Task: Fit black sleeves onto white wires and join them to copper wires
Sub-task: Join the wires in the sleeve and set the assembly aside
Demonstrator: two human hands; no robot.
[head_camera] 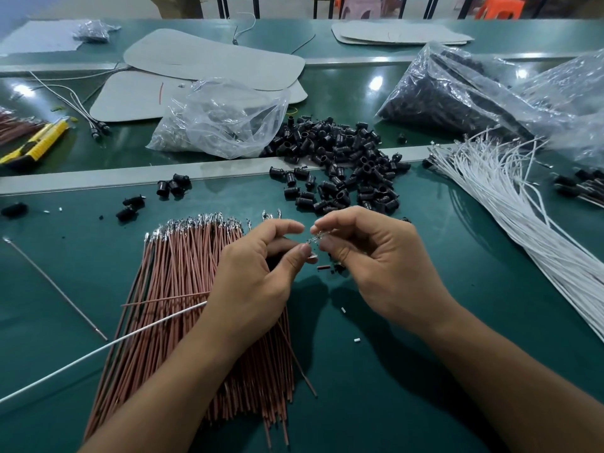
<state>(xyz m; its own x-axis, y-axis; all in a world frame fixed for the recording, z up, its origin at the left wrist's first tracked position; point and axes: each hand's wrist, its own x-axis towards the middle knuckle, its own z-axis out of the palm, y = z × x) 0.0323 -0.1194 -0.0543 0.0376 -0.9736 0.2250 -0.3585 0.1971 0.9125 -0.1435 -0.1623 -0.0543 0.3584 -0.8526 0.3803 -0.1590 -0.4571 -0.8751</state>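
Copper wires (pixel 183 289) lie beneath both hands (pixel 251 282) (pixel 385 266) pinching metal terminals (pixel 314 240).

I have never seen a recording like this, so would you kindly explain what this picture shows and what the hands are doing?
No machine here: these are a person's bare hands, filmed by a head-worn camera looking down at a green table. A bundle of copper wires lies under the left hand, black sleeves are heaped beyond, and white wires fan out on the right. A yellow knife lies far left. The right hand and the left both pinch small metal ends between their fingertips; a single white wire trails leftward from the left hand.
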